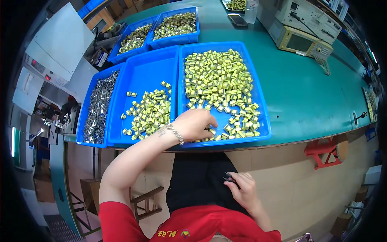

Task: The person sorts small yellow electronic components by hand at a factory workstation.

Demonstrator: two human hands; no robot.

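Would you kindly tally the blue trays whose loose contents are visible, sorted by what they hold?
Blue trays with yellow parts: 4
Blue tray with silver metal pieces: 1
Total: 5

L fingers amid yel. pcs

Lots of little yellow-green blocks with grey bits sit in a blue plastic tray with four sides. They lie every which way, some flat and some tipped. The heap is thick at twelve o'clock and thin toward six, where blue floor peeks through. A small, thin, black tool with two tips is held outside the tray, at six o'clock, tips toward nine.
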